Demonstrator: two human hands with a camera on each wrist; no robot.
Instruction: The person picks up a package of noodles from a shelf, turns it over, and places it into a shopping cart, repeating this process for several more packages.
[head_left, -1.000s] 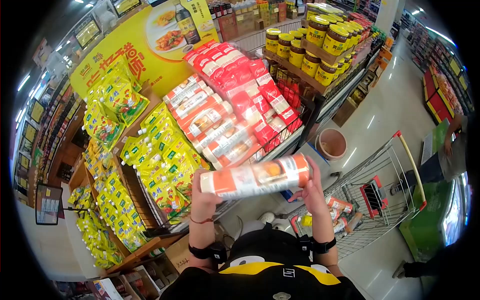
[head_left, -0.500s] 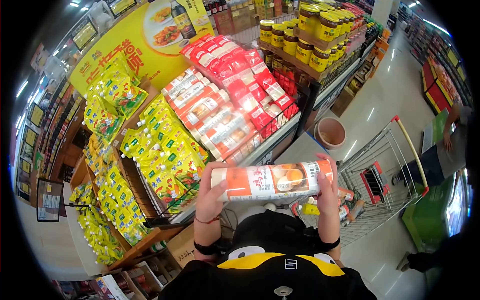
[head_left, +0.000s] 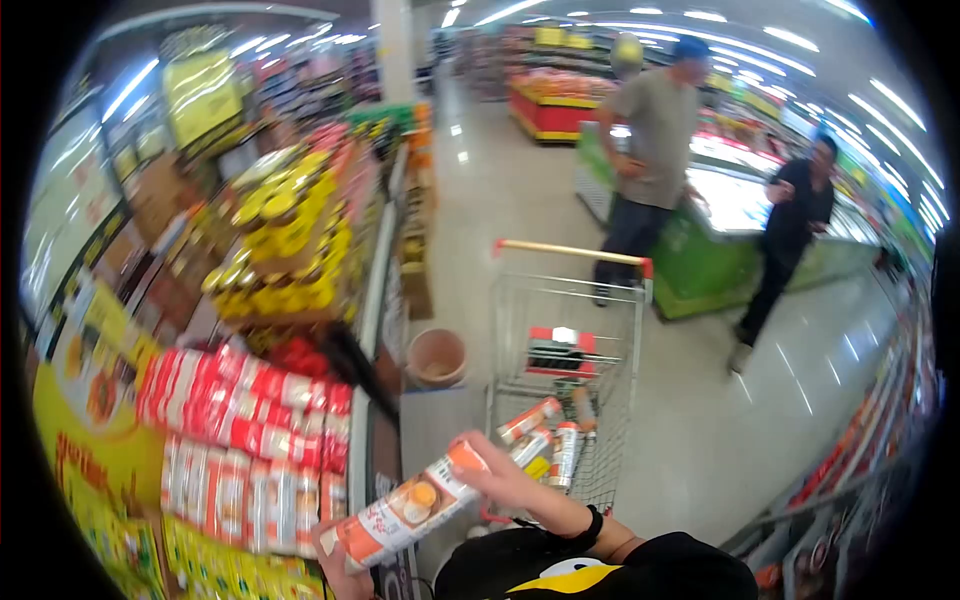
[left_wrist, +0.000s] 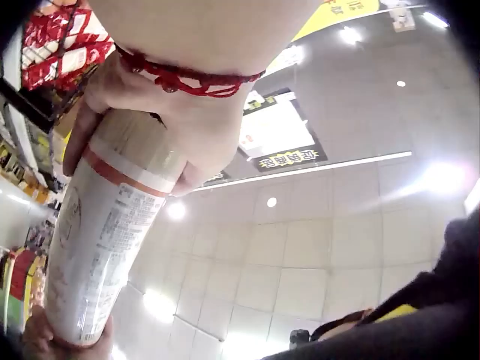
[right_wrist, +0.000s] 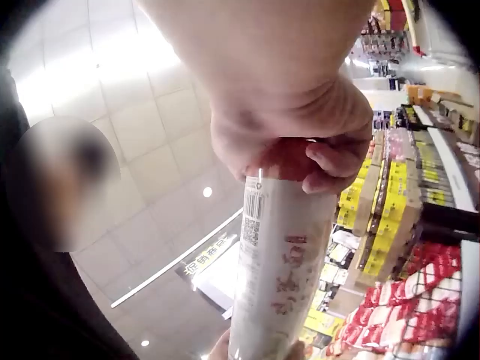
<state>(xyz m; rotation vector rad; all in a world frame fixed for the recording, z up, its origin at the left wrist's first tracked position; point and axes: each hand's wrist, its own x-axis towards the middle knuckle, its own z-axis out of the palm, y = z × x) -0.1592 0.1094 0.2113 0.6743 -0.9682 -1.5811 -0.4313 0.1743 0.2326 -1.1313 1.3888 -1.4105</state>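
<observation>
A long cylindrical pack of dried egg noodles, white and orange with an egg picture, is held slanted in front of the body by both hands. My left hand grips its lower end, partly cut off at the bottom of the head view. Around the upper end curl the fingers of my right hand. In the left wrist view the left hand wraps the end where pale noodles show through the wrapper. The right wrist view has the right hand round the red end of the pack.
A wire shopping cart stands ahead with several similar packs in it. Left of it are a bucket and a display of noodle packs, red-and-white packs and yellow-lidded jars. Two people stand by a green freezer.
The head view has swung right toward the cart and aisle. Both hands keep hold of the noodle pack, which has gone from nearly level to slanted, its right-hand end higher and near the cart.
</observation>
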